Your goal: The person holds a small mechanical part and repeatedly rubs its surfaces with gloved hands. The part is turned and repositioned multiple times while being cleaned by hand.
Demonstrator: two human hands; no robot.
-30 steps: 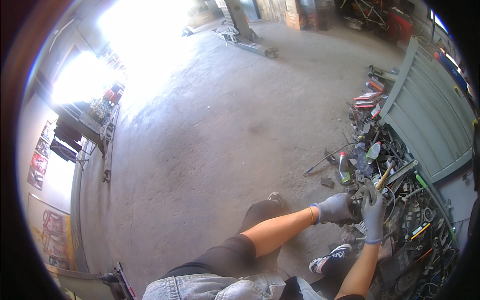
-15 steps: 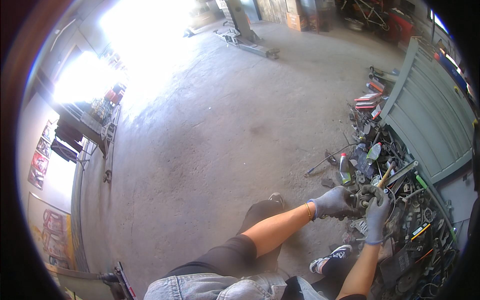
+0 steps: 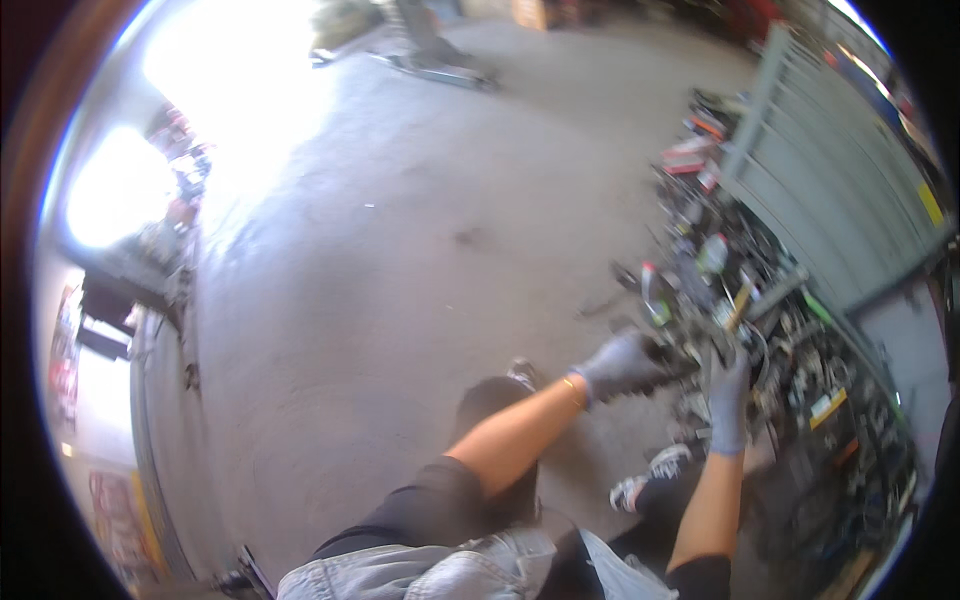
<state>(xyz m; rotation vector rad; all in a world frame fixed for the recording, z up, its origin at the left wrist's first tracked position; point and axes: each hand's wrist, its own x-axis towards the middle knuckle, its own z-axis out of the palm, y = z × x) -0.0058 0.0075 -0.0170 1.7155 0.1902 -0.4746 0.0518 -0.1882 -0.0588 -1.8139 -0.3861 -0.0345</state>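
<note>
Now, going left to right: bare concrete floor (image 3: 400, 300) fills everything left of the tool heap (image 3: 780, 320). My left hand (image 3: 620, 365), grey-gloved, is curled shut around a dark metal part (image 3: 672, 368) at the heap's near-left edge; half a second ago it sat a shade lower, so I judge the part is being drawn up and out. My right hand (image 3: 728, 400), also gloved, has moved in closer beside the part, fingers pointing up into the heap; whether it grips anything I cannot tell. Behind the heap stands a grey-green metal panel (image 3: 840, 200).
</note>
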